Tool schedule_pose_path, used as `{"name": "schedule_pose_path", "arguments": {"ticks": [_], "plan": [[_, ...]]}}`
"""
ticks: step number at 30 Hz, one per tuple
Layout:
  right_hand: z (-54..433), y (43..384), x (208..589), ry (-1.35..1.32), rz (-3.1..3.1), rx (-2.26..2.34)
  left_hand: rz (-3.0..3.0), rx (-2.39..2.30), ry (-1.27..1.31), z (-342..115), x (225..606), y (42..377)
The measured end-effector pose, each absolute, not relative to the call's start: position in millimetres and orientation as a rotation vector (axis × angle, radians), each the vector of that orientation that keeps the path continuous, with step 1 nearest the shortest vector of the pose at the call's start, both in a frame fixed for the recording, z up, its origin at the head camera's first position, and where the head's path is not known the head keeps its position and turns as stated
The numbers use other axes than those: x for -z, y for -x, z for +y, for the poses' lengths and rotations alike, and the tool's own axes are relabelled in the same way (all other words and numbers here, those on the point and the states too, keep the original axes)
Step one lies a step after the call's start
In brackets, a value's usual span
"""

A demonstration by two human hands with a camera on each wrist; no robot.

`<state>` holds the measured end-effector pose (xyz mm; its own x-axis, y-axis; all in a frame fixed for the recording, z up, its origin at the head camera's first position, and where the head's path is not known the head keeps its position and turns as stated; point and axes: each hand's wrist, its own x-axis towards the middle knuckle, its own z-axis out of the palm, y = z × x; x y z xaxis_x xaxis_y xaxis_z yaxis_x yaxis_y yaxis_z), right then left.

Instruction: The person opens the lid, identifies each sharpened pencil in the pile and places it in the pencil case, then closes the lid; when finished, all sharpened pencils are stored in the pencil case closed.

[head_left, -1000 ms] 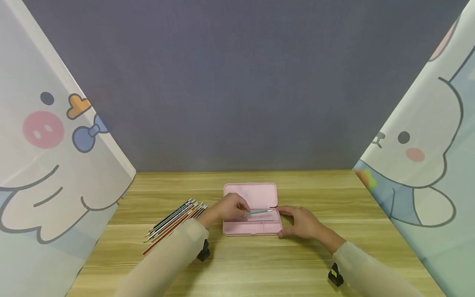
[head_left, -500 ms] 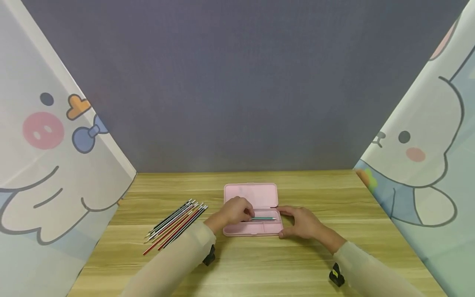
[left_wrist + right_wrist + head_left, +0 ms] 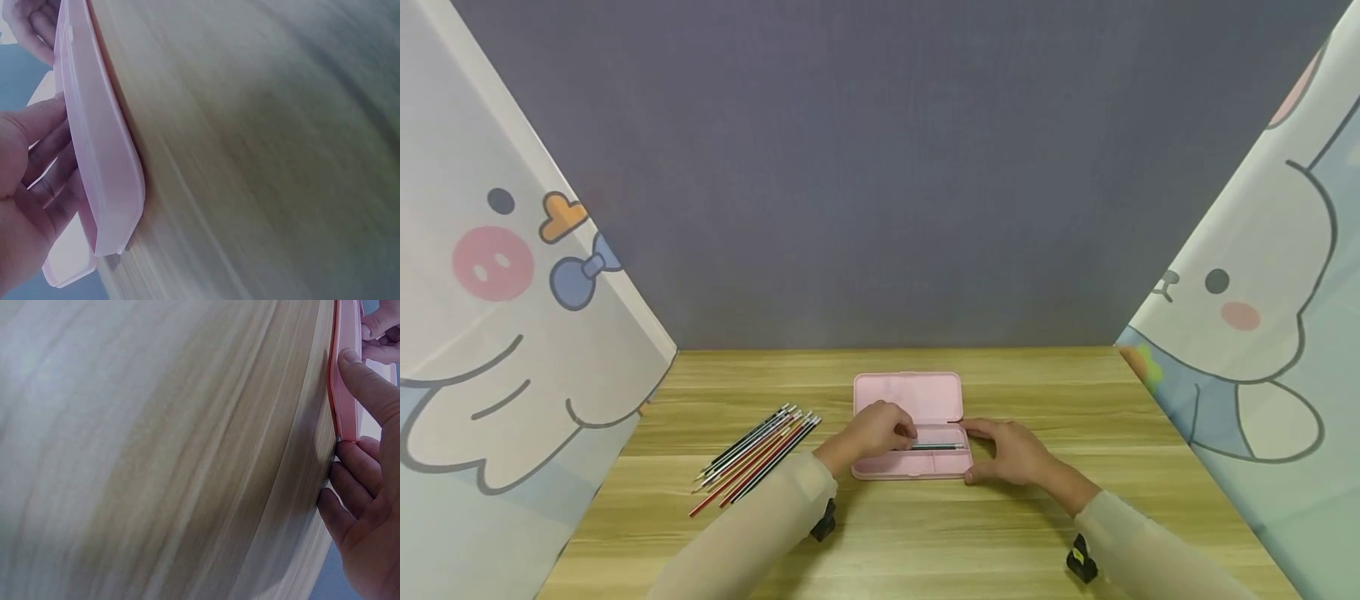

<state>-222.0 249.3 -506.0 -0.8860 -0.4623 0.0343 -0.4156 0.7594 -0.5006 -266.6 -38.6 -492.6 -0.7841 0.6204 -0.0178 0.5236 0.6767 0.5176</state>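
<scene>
A pink pencil case point(image 3: 891, 467) lies on the table with its lid point(image 3: 910, 396) folded back. My left hand point(image 3: 877, 428) reaches into its long rear compartment, fingers bent at the left end of a green pencil point(image 3: 940, 447) and pinching it low in the compartment. In the left wrist view the case wall hides the fingertips of the left hand point(image 3: 37, 162). My right hand point(image 3: 1013, 452) holds the right end of the case between thumb and fingers. Seen from the right wrist, the thumb point(image 3: 369, 384) presses on the front side and the other fingers point(image 3: 356, 481) lie round the end.
A loose bundle of pencils point(image 3: 756, 458), dark, white and red, lies slantwise on the wooden table point(image 3: 925, 542) left of the case. A grey panel point(image 3: 880, 183) rises behind the table. Cartoon-printed panels point(image 3: 497, 350) flank both sides.
My left hand has brought the green pencil down and slightly toward me, into the rear compartment. The right hand has kept its place on the case.
</scene>
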Motion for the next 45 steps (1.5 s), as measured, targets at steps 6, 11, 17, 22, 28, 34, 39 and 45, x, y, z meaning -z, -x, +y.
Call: {"name": "schedule_pose_path", "arguments": {"ticks": [6, 11, 17, 22, 28, 34, 39, 45], "plan": [[251, 223, 507, 0.720, 2.863, 0.773, 2.626, -0.895, -0.969, -45, 492, 270], [251, 223, 508, 0.716, 2.865, 0.769, 2.525, -1.048, -1.040, -62, 481, 272], [250, 222, 508, 0.729, 2.861, 0.767, 2.438, -1.164, -1.025, -105, 459, 271], [249, 222, 507, 0.722, 2.855, 0.773, 2.394, -1.233, -0.949, -156, 450, 268], [249, 222, 507, 0.704, 2.856, 0.764, 2.403, -1.300, -0.831, -223, 459, 272], [250, 223, 507, 0.717, 2.866, 0.754, 2.463, -1.314, -0.687, -281, 475, 277], [250, 222, 507, 0.701, 2.863, 0.756, 2.505, -1.308, -0.590, -305, 486, 276], [250, 223, 507, 0.693, 2.852, 0.769, 2.441, -1.330, -0.535, -315, 496, 271]]}}
